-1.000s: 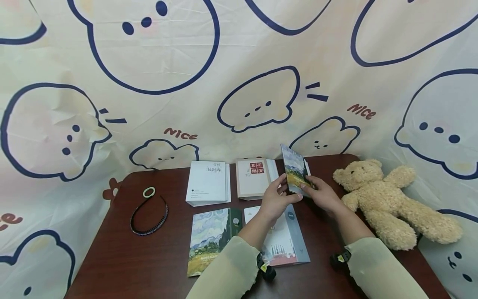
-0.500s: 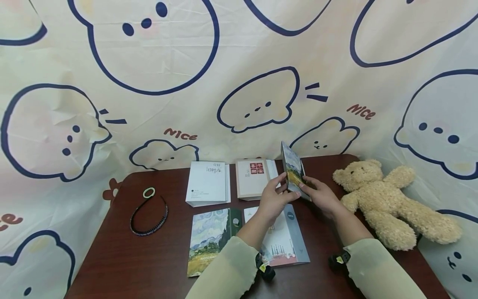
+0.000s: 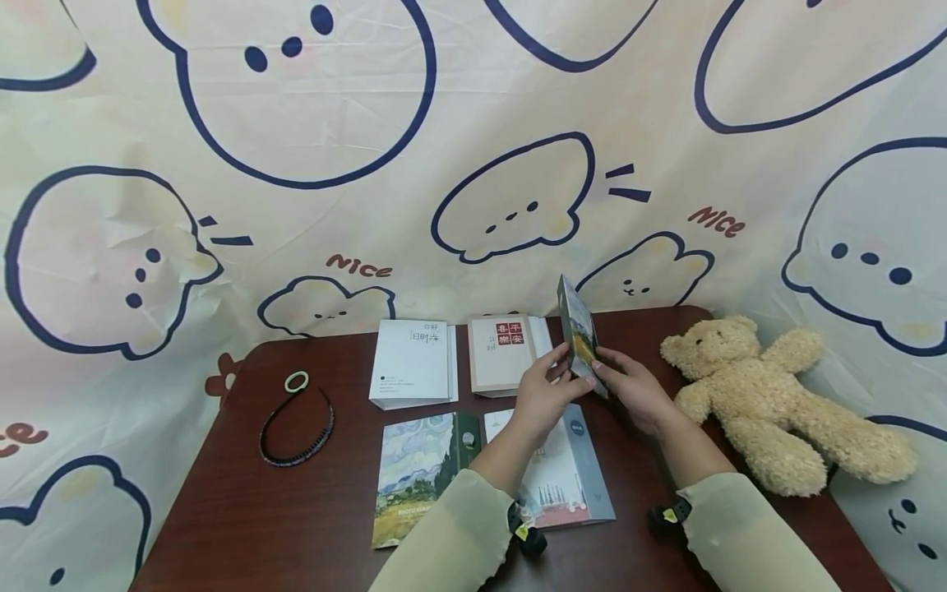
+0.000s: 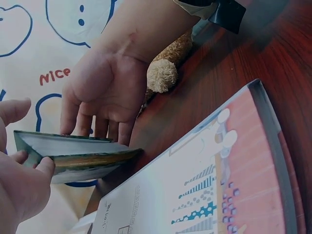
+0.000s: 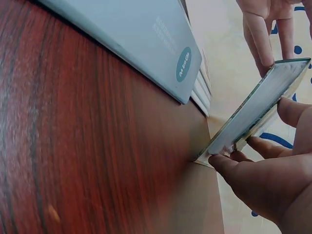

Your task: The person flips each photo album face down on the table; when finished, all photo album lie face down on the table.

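A photo album with a painted landscape cover stands tilted between both hands at the back right of the table, its cover seen nearly edge-on. My left hand holds its left and lower edge, thumb pointing across to the right. On the other side, my right hand grips the right edge. In the left wrist view the album shows white pages between green-edged covers, with the right hand behind it. From the right wrist, the fingers of the right hand curl along one cover, and the left hand is at the far end.
A larger album with the same style of painting lies in front, beside a white album with a grey-blue spine. Behind are a white book and a cream book. A teddy bear, headband and pale ring flank them.
The album has turned more edge-on and its top has risen slightly. My right hand has shifted a little to the left with it; the left hand has barely moved.
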`<action>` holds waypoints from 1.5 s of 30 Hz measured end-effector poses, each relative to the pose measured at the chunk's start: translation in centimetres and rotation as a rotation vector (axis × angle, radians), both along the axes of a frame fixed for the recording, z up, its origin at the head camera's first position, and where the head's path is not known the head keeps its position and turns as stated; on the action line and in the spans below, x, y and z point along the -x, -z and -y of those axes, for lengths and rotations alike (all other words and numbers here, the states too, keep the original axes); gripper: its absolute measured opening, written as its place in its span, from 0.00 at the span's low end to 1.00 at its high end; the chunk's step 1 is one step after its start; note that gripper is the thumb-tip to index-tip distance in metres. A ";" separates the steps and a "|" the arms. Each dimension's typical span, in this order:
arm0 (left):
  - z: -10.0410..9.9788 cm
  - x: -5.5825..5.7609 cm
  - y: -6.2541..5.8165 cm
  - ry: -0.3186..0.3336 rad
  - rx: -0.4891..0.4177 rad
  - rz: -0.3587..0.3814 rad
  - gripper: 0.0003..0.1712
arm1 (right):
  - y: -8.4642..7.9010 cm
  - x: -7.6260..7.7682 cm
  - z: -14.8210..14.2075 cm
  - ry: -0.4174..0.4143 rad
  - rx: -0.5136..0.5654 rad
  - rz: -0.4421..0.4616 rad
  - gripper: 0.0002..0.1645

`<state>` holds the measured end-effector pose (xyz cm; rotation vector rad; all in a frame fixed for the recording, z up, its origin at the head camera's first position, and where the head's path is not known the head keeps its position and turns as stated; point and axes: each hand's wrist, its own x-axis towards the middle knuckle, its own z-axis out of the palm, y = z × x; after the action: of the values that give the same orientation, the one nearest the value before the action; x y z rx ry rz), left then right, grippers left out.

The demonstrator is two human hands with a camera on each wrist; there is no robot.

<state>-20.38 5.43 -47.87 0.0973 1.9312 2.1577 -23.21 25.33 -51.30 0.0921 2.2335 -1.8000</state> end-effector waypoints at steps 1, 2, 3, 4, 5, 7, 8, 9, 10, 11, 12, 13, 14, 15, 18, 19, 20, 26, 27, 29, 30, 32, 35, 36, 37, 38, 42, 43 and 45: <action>0.0 0.0 0.0 -0.003 0.003 0.001 0.40 | 0.0 0.0 0.1 -0.002 0.003 -0.003 0.46; 0.0 0.0 -0.1 -0.005 0.006 0.003 0.40 | 0.1 0.0 0.1 0.001 0.010 -0.002 0.46; 0.0 0.0 -0.2 -0.007 0.008 0.004 0.39 | 0.1 0.0 0.1 0.001 0.018 -0.002 0.47; 0.0 0.0 -0.2 -0.009 0.011 0.004 0.39 | 0.2 0.1 0.1 -0.001 0.030 -0.002 0.47; 0.0 0.0 -0.3 -0.011 0.012 0.004 0.39 | 0.2 0.1 0.2 -0.002 0.045 0.000 0.47; -0.1 0.0 -0.3 -0.013 0.016 -0.003 0.39 | 0.3 0.1 0.2 -0.005 0.075 0.000 0.46; -0.1 0.0 -0.4 -0.014 0.016 -0.006 0.39 | 0.3 0.1 0.3 -0.006 0.096 0.001 0.45; -0.1 0.0 -0.4 -0.016 0.015 -0.009 0.39 | 0.3 0.1 0.3 -0.012 0.116 0.000 0.45; -0.1 0.0 -0.4 -0.016 0.012 -0.012 0.39 | 0.3 0.1 0.3 -0.018 0.135 -0.002 0.44; -0.1 0.0 -0.4 -0.016 0.007 -0.014 0.39 | 0.2 0.1 0.4 -0.020 0.150 -0.004 0.43; -0.1 0.0 -0.4 -0.016 0.002 -0.017 0.40 | 0.2 0.1 0.5 -0.023 0.166 -0.006 0.43; -0.1 0.0 -0.5 -0.015 -0.004 -0.018 0.40 | 0.1 0.1 0.5 -0.023 0.184 -0.005 0.42; -0.1 0.0 -0.4 -0.014 -0.010 -0.022 0.39 | 0.1 0.1 0.6 -0.029 0.198 -0.008 0.42; -0.1 0.0 -0.5 -0.013 -0.014 -0.024 0.39 | 0.1 0.0 0.6 -0.032 0.209 -0.009 0.42; -0.2 0.0 -0.5 -0.008 -0.021 -0.033 0.39 | 0.1 0.0 0.6 -0.039 0.246 -0.007 0.40; -0.2 0.0 -0.5 -0.005 -0.020 -0.036 0.39 | 0.1 0.0 0.6 -0.046 0.254 -0.008 0.40; -0.2 0.0 -0.5 -0.003 -0.018 -0.041 0.39 | 0.1 0.0 0.6 -0.051 0.262 -0.009 0.39; -0.5 -0.1 -0.6 0.002 -0.013 -0.058 0.39 | 0.2 -0.1 0.8 -0.069 0.295 -0.022 0.39; -0.6 -0.1 -0.6 0.001 -0.013 -0.057 0.40 | 0.1 -0.2 0.8 -0.069 0.297 -0.024 0.39; -0.6 -0.1 -0.6 -0.001 -0.014 -0.056 0.40 | -0.1 -0.3 0.9 -0.072 0.300 -0.028 0.40; -0.7 -0.1 -0.6 -0.002 -0.016 -0.055 0.40 | -0.1 -0.4 0.9 -0.073 0.294 -0.030 0.40; -0.8 -0.1 -0.6 0.002 -0.019 -0.057 0.41 | -0.3 -0.4 0.8 -0.076 0.281 -0.035 0.40; -1.1 -0.2 -0.7 0.009 -0.028 -0.061 0.42 | -0.7 -0.5 0.6 -0.086 0.260 -0.050 0.40; -1.1 -0.2 -0.7 0.011 -0.029 -0.063 0.42 | -0.8 -0.5 0.6 -0.089 0.253 -0.056 0.40; -1.2 -0.2 -0.7 0.013 -0.033 -0.066 0.42 | -0.9 -0.6 0.5 -0.093 0.250 -0.063 0.40; -1.3 -0.2 -0.7 0.014 -0.037 -0.067 0.42 | -1.1 -0.6 0.5 -0.098 0.249 -0.071 0.41; -1.5 -0.2 -0.7 0.015 -0.040 -0.069 0.43 | -1.5 -0.8 0.5 -0.114 0.253 -0.093 0.41; -1.6 -0.2 -0.6 0.016 -0.040 -0.069 0.43 | -1.6 -0.8 0.4 -0.119 0.255 -0.097 0.41; -1.7 -0.3 -0.7 0.020 -0.035 -0.068 0.43 | -1.8 -0.9 0.3 -0.119 0.256 -0.104 0.41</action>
<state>-20.10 7.10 -47.18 0.1971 1.9205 2.2030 -22.29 25.04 -49.47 -0.1851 2.0057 -2.0465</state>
